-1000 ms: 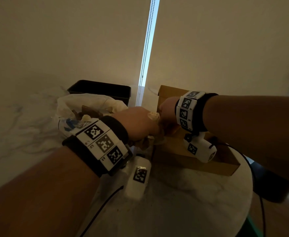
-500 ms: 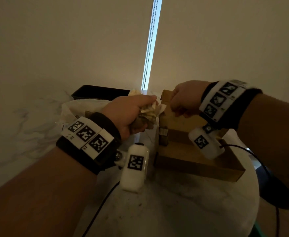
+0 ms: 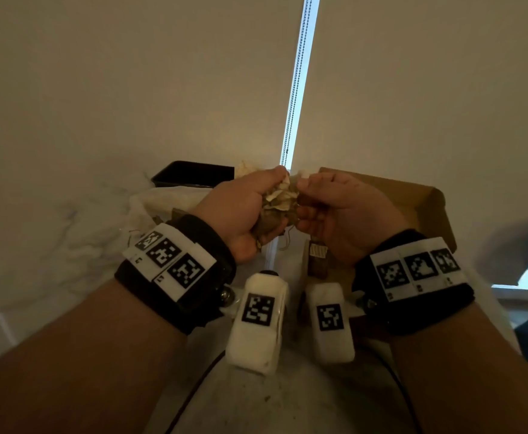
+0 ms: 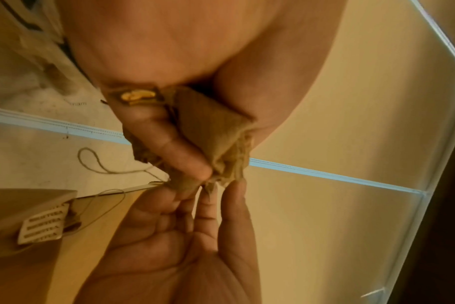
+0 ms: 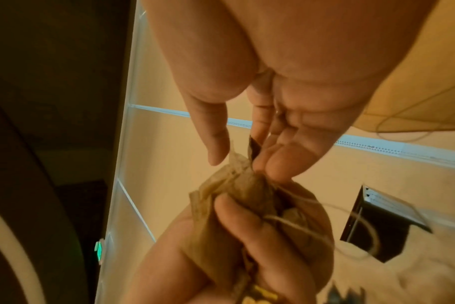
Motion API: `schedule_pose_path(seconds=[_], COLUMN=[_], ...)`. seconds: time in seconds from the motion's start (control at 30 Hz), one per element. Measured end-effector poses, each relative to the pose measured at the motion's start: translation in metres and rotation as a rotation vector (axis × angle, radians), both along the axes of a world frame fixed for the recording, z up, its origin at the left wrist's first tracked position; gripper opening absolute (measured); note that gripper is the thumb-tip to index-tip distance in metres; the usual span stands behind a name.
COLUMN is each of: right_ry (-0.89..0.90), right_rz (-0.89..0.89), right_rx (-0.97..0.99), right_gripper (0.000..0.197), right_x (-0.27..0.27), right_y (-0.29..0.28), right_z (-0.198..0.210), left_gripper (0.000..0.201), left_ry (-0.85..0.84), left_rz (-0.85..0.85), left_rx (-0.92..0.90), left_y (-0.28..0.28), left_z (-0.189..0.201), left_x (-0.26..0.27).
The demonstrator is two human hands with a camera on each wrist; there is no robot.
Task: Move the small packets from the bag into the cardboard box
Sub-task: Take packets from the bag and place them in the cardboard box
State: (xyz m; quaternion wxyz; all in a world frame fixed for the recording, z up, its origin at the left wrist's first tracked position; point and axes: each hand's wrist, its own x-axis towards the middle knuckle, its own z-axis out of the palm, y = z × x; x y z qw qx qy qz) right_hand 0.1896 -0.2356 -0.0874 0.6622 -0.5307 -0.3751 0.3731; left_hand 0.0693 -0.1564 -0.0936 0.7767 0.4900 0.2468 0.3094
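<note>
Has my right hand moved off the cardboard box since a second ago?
Yes. The right hand has lifted from the cardboard box leftward to the packets in the left hand.

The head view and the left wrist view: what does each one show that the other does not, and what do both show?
Only the head view shows the black tray, the white bag and the wrist bands.

Only the left wrist view shows a looped string and the printed tag.

Both show the left hand clutching the bunch of packets, the right hand picking at it, and the cardboard box.
</note>
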Motion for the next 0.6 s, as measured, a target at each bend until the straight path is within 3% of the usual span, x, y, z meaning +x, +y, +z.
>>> schedule_pose_path(seconds=[0.2, 0.43, 0.6], right_ry=[-0.037, -0.132, -0.061], right_rz=[-0.106, -0.137, -0.144], right_rx=[0.073, 0.061, 0.066], right_gripper=[0.005, 0.008, 0.009], right_x=[-0.003, -0.005, -0.003], right_y=[-0.005, -0.009, -0.01], right_z=[-0.01, -0.014, -0.014], left_gripper=[0.049, 0.031, 0.026], left_ry=[0.001, 0.028, 0.017], left_rz=[-0.04, -0.032, -0.035], left_rx=[0.021, 0.003, -0.073], left_y=[-0.008, -0.015, -0.016], left_z=[-0.004, -0.006, -0.004], left_x=[0.004, 0.005, 0.006])
